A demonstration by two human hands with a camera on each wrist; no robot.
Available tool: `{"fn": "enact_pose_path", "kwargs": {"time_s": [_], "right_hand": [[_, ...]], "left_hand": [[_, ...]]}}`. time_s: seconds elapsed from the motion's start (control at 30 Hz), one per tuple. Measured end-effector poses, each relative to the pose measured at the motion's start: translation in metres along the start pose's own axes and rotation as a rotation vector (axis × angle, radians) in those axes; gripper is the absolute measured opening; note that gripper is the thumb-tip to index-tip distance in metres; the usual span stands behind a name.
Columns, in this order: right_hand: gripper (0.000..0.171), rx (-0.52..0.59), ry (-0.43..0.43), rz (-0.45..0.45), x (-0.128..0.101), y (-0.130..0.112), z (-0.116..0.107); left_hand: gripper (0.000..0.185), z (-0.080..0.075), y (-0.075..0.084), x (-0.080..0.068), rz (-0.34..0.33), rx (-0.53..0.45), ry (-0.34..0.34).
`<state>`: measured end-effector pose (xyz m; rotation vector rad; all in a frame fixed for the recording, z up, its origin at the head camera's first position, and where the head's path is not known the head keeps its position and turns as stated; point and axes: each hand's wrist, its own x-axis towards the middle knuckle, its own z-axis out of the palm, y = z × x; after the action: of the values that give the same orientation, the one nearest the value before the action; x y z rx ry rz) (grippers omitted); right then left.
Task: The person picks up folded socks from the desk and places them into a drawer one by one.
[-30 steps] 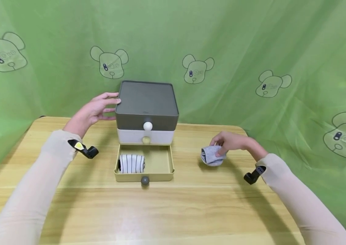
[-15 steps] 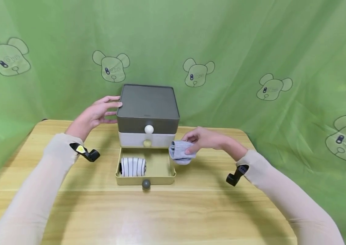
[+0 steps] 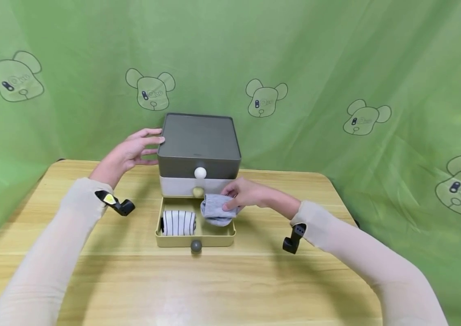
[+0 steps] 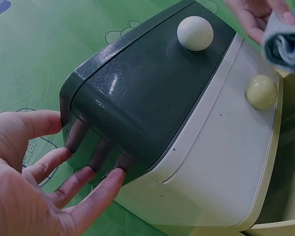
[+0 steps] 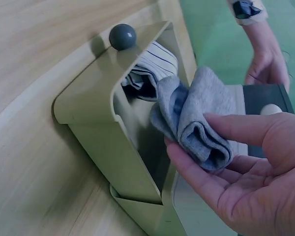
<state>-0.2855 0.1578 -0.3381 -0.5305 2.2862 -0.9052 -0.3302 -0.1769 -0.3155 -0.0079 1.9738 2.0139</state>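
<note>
Two hands at work on a light wooden counter (image 3: 230, 280), read left to right. Left hand (image 3: 126, 153) lies w/ fingers straight and spread, tips pressed flat on the left side of the small three-tier plastic drawer box (image 3: 199, 145) — dark grey top tier, white middle, pale yellow bottom. It curls round nothing. The pale yellow bottom drawer (image 3: 195, 237) is pulled out toward the person; a rolled white sock with dark stripes (image 3: 178, 222) lies in its left half.

Right hand (image 3: 243, 194) pinches a folded light grey knit sock (image 3: 216, 210) between thumb and fingertips, over the right half of that drawer, approx. at rim level — whether it touches the floor of the drawer can't be told.

Judging by its look, the grey sock is light, soft and limp; it'd sag or unfold if held by one edge, so the grip sits best across the folded bulk, as it does now.

Hidden: right thumb behind the sock, drawer floor under it, interiors of the two shut tiers.
</note>
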Motion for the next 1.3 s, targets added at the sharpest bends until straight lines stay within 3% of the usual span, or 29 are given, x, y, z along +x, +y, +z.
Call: {"fn": "enact_pose_path", "kwargs": {"time_s": [0.27,0.6,0.97,1.3], "right_hand": [[0.017,-0.092,-0.017,0.014,0.012,-0.001,0.015],[0.014,-0.255,0.025,0.059,0.026,-0.01,0.034],[0.003,-0.369,0.027,-0.021,0.034,-0.008,0.04],[0.019,-0.495,0.039,-0.081,0.04,-0.004,0.037]], "left_hand": [[0.065,0.0,0.002,0.001,-0.01,-0.008,0.009],[0.066,-0.002,0.005,0.001,-0.007,-0.007,0.023],[0.067,0.002,0.002,0.0,-0.019,0.0,0.013],[0.066,0.001,0.002,0.002,-0.022,-0.011,0.024]]}}
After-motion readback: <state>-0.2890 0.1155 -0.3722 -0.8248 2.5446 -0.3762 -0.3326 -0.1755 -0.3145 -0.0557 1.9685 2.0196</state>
